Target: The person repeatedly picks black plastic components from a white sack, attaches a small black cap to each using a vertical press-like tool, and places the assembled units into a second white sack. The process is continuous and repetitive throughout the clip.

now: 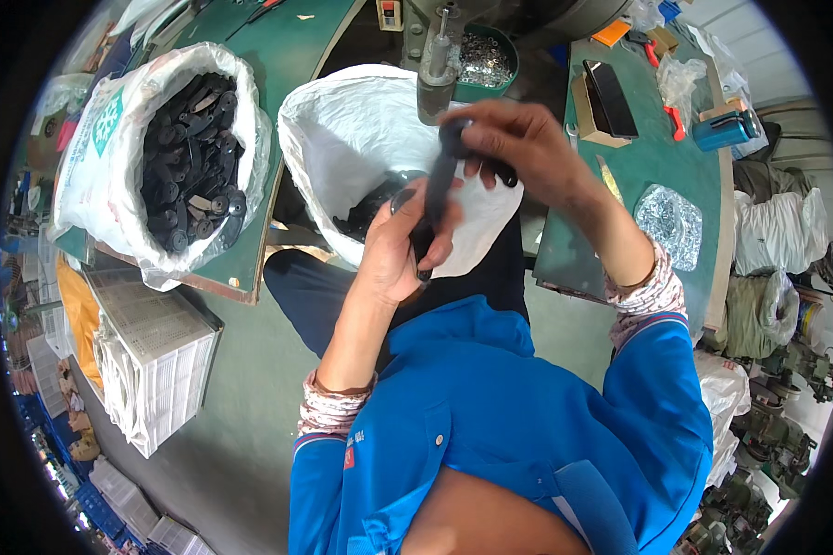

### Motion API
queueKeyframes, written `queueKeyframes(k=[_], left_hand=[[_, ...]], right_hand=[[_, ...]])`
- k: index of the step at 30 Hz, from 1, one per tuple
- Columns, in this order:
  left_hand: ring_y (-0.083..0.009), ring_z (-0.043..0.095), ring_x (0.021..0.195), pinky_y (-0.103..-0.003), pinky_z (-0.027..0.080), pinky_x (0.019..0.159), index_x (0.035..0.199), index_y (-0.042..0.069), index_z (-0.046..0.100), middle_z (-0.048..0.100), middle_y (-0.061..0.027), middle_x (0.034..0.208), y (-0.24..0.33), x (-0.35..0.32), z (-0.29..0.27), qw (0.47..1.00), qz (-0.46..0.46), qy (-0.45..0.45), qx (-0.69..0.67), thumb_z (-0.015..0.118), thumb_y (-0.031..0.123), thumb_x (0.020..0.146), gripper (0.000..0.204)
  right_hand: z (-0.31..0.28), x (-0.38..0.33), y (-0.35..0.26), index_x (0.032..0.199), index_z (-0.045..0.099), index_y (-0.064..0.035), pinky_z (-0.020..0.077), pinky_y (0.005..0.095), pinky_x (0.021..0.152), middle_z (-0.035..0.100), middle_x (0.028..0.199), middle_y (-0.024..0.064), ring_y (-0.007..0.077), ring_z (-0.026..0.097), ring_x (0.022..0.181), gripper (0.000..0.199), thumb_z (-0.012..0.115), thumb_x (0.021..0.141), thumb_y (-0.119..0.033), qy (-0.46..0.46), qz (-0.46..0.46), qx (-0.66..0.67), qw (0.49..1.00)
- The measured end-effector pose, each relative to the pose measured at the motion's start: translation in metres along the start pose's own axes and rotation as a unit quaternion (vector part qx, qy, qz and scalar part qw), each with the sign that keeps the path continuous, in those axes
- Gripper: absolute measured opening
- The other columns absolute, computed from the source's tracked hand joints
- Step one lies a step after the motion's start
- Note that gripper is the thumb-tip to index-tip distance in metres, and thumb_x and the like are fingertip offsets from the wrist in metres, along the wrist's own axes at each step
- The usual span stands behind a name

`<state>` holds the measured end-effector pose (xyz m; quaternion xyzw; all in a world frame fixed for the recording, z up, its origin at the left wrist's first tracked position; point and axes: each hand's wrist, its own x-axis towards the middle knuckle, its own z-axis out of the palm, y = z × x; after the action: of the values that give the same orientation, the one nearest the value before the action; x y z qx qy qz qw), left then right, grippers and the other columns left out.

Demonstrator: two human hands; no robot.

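In front of the machine, my left hand (393, 250) is closed around the lower part of a long black strip (441, 185) with a rounded end. My right hand (523, 143) pinches the upper end of that strip, slightly blurred. Another dark piece shows under the right fingers; whether it is joined to the strip I cannot tell. Both hands are over an open white sack (329, 111), which has black pieces (366, 208) at its bottom. On the left, a second white sack (97, 171) is full of similar black pieces (190, 153) with round, holed ends.
A machine's metal post (435, 83) stands just beyond my hands. Behind it sits a green bowl (512, 79) of small metal parts. The right table holds a phone (611, 97) on a box, a clear bag of metal parts (668, 227) and a blue case (724, 131). White crates (162, 342) stand lower left.
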<state>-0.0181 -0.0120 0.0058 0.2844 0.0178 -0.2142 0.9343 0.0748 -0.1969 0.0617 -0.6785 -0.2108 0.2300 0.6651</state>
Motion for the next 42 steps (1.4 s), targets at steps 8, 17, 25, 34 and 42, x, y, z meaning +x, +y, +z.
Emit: queueKeyframes(k=[8, 17, 25, 34, 42], left_hand=[[-0.0129, 0.049, 0.056, -0.024, 0.038, 0.045, 0.121, -0.003, 0.049, 0.056, -0.0092, 0.08, -0.002, 0.002, 0.004, 0.991, 0.057, 0.102, 0.066, 0.048, 0.021, 0.097, 0.033], [-0.0225, 0.06, 0.095, -0.035, 0.049, 0.079, 0.132, 0.003, 0.043, 0.06, -0.0149, 0.112, 0.001, 0.001, -0.003, 0.985, 0.128, 0.113, 0.038, 0.037, 0.041, 0.101, 0.05], [-0.0233, 0.043, 0.124, -0.037, 0.034, 0.101, 0.141, 0.005, 0.033, 0.048, -0.0146, 0.131, -0.004, 0.006, -0.01, 0.927, 0.253, 0.147, 0.237, 0.029, 0.049, 0.101, 0.06], [-0.0197, 0.056, 0.111, -0.032, 0.046, 0.094, 0.132, 0.004, 0.044, 0.057, -0.0114, 0.119, 0.054, -0.032, -0.086, 0.775, 0.315, 0.3, 0.458, 0.062, 0.005, 0.086, 0.049], [-0.0402, 0.028, 0.134, -0.055, 0.024, 0.108, 0.142, 0.018, 0.036, 0.044, -0.0183, 0.136, 0.147, -0.09, -0.182, 0.29, 0.115, 0.383, 0.869, 0.072, 0.018, 0.074, 0.077]], right_hand=[[-0.012, 0.059, -0.077, 0.109, 0.059, 0.0004, 0.0422, 0.0221, 0.045, 0.064, 0.076, 0.007, 0.0098, 0.058, 0.058, 0.024, 0.056, 0.094, -0.018, 0.117, -0.032, 0.03, 0.992], [-0.043, 0.064, -0.038, 0.133, 0.048, -0.0025, 0.0461, 0.0211, 0.05, 0.066, 0.093, 0.0102, 0.0093, 0.062, 0.067, 0.045, 0.058, 0.094, -0.023, 0.083, 0.056, -0.054, 0.993], [0.042, -0.022, 0.034, 0.12, 0.052, 0.0007, 0.0504, 0.0247, 0.06, 0.066, 0.092, 0.0111, 0.0123, 0.063, 0.075, 0.035, 0.064, 0.09, -0.013, -0.026, -0.009, -0.086, 0.996], [0.075, -0.025, 0.042, 0.104, 0.05, -0.0012, 0.0513, 0.0284, 0.068, 0.064, 0.09, 0.0108, 0.016, 0.065, 0.081, 0.019, 0.06, 0.089, -0.007, -0.03, 0.095, 0.133, 0.986], [0.186, 0.065, 0.078, 0.096, 0.052, -0.0025, 0.0341, 0.0251, 0.041, 0.05, 0.066, 0.002, 0.0082, 0.045, 0.049, 0.021, 0.066, 0.085, -0.013, -0.047, 0.094, 0.071, 0.992]])
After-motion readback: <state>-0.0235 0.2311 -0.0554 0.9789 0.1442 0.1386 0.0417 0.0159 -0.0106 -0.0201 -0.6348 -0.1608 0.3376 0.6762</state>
